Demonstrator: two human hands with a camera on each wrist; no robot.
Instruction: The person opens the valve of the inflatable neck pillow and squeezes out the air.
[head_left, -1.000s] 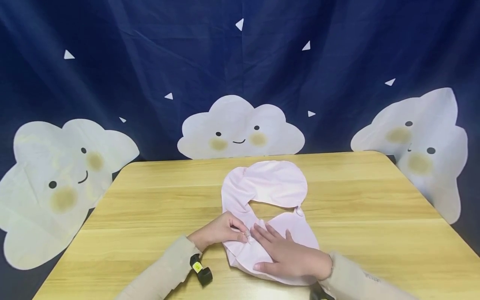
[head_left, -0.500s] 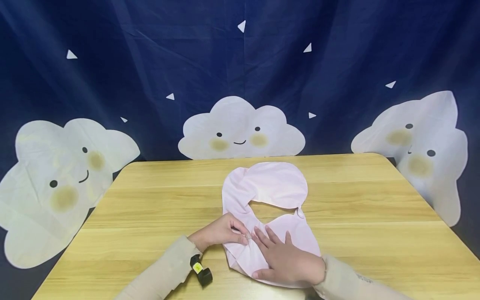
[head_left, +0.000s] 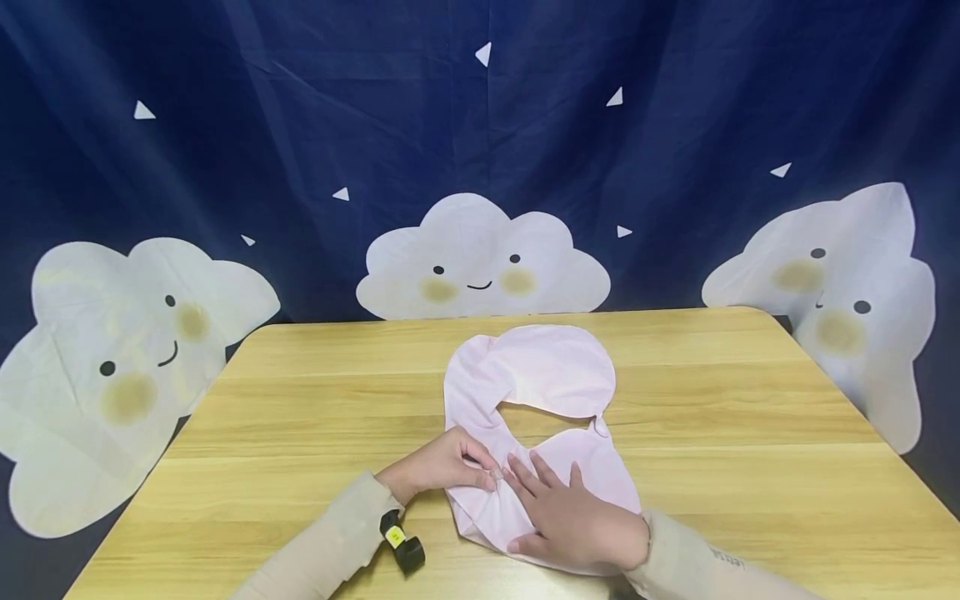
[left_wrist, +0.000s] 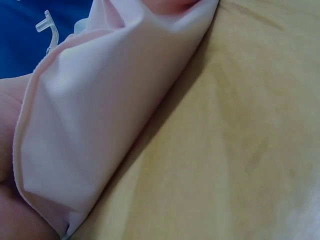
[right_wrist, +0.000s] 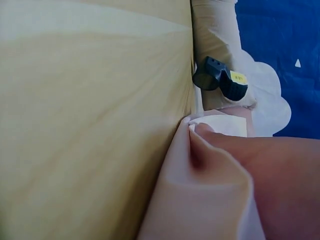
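Observation:
A flat, limp pink inflatable neck pillow [head_left: 551, 367] lies on the table, curved round a gap, its two ends meeting at a small tab on the right. My left hand [head_left: 446, 461] pinches a small clear valve [head_left: 497, 475] on the near left part, where creases run outward. In the left wrist view a clear plastic valve cap [left_wrist: 44, 26] sticks up beyond the pink fabric. My right hand [head_left: 573, 517] presses flat on the near lobe, fingers spread, fingertips close to the left hand's. In the right wrist view the pillow's edge folds up beside the right thumb.
A wooden table [head_left: 300, 383] carries the pillow. Behind it hangs a dark blue curtain [head_left: 420, 117] with white clouds and triangles. A black wrist camera [head_left: 405, 543] with a yellow label sits at the left cuff.
My right hand has shifted slightly left and towards me on the near lobe. The left hand keeps its pinch in almost the same place.

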